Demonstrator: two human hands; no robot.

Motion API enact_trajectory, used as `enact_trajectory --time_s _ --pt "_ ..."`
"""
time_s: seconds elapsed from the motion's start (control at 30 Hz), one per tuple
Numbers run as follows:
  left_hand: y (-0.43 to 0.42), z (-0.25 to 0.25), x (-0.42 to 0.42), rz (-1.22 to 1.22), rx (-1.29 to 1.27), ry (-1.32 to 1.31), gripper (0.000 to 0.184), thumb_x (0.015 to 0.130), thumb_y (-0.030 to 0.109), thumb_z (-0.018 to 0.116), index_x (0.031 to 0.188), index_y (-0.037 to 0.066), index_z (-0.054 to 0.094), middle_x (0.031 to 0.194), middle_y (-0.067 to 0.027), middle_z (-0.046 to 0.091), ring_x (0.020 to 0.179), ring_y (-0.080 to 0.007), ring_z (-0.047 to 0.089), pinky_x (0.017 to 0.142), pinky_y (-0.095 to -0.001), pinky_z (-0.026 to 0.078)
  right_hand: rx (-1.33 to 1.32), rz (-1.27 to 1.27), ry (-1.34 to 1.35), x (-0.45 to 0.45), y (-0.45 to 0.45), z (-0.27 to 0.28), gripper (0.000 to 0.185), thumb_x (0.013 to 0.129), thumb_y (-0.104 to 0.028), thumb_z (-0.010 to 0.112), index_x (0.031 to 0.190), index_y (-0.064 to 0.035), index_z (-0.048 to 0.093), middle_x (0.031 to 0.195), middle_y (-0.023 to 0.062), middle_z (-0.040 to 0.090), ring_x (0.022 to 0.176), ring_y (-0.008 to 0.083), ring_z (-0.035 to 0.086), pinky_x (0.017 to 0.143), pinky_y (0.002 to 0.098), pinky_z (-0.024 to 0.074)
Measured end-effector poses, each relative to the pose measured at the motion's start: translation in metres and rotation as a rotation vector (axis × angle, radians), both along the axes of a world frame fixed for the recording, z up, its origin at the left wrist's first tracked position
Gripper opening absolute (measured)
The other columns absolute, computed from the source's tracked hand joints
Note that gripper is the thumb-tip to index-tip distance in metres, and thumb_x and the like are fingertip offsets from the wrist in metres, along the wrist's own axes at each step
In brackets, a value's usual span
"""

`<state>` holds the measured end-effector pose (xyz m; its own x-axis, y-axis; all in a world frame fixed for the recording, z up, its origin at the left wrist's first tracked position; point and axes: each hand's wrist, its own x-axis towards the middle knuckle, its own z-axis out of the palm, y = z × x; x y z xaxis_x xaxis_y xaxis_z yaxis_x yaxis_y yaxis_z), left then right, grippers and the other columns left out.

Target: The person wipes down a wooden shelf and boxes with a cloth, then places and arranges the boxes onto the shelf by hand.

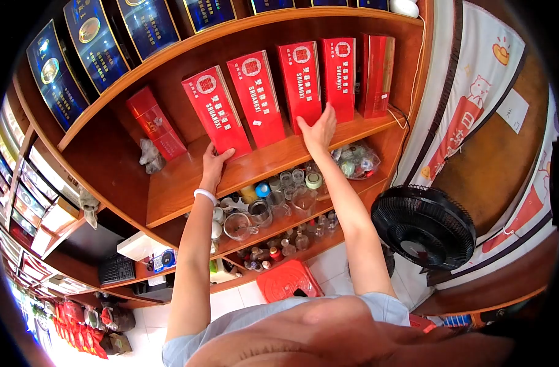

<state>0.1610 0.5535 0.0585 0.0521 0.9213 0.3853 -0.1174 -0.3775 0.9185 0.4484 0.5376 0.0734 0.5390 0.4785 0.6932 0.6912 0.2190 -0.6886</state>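
Upright red Shuangxi cigarette cartons stand in a row on the wooden shelf [187, 189]. My left hand [213, 165] is at the bottom of the leftmost carton [215, 110], its thumb across the lower front and its other fingers at the left side. To its right, a second carton [256, 101] stands apart from both hands. My right hand [319, 131] grips the base of a third carton [301, 79], thumb at the lower left and fingers at the right edge. Beside those fingers is a fourth carton [339, 73]. A white bracelet [205, 196] circles my left wrist.
Another red carton [377, 76] stands at the right end; a red box [156, 123] leans at the left. Blue boxes [148, 24] line the shelf above. Glass jars and cups [238, 226] crowd below. A black fan [423, 226] and a red stool [288, 281] are nearby.
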Motion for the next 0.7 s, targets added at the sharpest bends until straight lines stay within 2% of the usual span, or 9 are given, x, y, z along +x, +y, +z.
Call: enact_trajectory --time_s 0.03,0.13,0.27,0.3,0.4,0.43,0.7 --pt "0.002 -0.001 0.0 -0.006 0.002 -0.004 0.042 0.073 0.0 0.069 0.111 -0.002 0.051 0.106 -0.0096 0.059 0.094 -0.0184 0.057 0.084 -0.0307 0.046 0.101 -0.032 -0.023 0.011 0.002 -0.004 0.087 0.066 -0.026 0.075 0.131 0.0019 0.024 0.13 0.0238 0.032 0.121 0.0386 0.031 0.101 0.049 0.0252" --pt "0.002 -0.003 -0.001 -0.012 -0.034 -0.033 0.047 0.07 -0.001 0.07 0.112 -0.002 0.05 0.105 -0.0083 0.059 0.094 -0.016 0.057 0.084 -0.0279 0.046 0.042 -0.15 0.039 0.046 0.011 -0.005 0.088 0.064 -0.019 0.075 0.132 0.0019 0.022 0.131 0.024 0.03 0.121 0.0388 0.03 0.103 0.0483 0.0242" --pt "0.001 0.0 0.001 -0.03 -0.031 -0.052 0.048 0.071 -0.001 0.07 0.113 -0.002 0.049 0.106 -0.0086 0.059 0.095 -0.0165 0.056 0.085 -0.0284 0.045 -0.167 -0.14 0.051 0.076 0.021 -0.009 0.101 0.061 -0.024 0.078 0.135 0.0027 0.015 0.137 0.0262 0.022 0.125 0.0393 0.026 0.104 0.0464 0.0242" --pt "0.001 -0.001 0.001 -0.032 -0.034 -0.059 0.048 0.071 -0.001 0.069 0.114 -0.002 0.048 0.106 -0.0087 0.059 0.095 -0.0166 0.056 0.085 -0.0285 0.045 -0.192 -0.124 0.032 0.08 0.024 -0.011 0.106 0.059 -0.028 0.079 0.135 0.0038 0.012 0.137 0.0271 0.022 0.125 0.0395 0.026 0.104 0.0445 0.0254" --pt "0.003 -0.002 0.0 -0.027 -0.009 -0.044 0.048 0.071 -0.001 0.069 0.114 -0.002 0.048 0.106 -0.0088 0.059 0.095 -0.0166 0.056 0.085 -0.0285 0.045 -0.236 -0.061 0.059 0.087 0.027 -0.01 0.107 0.059 -0.029 0.079 0.135 0.0053 0.011 0.135 0.0276 0.026 0.124 0.0398 0.029 0.103 0.0435 0.0273" --pt "0.002 -0.002 0.0 -0.03 -0.008 -0.042 0.048 0.071 -0.001 0.069 0.114 -0.002 0.048 0.106 -0.0088 0.059 0.095 -0.0166 0.056 0.085 -0.0285 0.045 -0.246 -0.074 0.035 0.088 0.028 -0.009 0.106 0.059 -0.029 0.078 0.134 0.0064 0.012 0.132 0.0274 0.03 0.121 0.0402 0.033 0.101 0.0433 0.0296" --pt "-0.001 0.001 0.0 -0.035 -0.02 -0.03 0.047 0.071 -0.001 0.069 0.113 -0.002 0.049 0.106 -0.0091 0.059 0.095 -0.0169 0.057 0.085 -0.0289 0.045 -0.218 -0.118 0.07 0.086 0.024 -0.01 0.102 0.059 -0.025 0.077 0.133 0.0063 0.014 0.127 0.0279 0.032 0.116 0.0406 0.035 0.099 0.0446 0.0323"
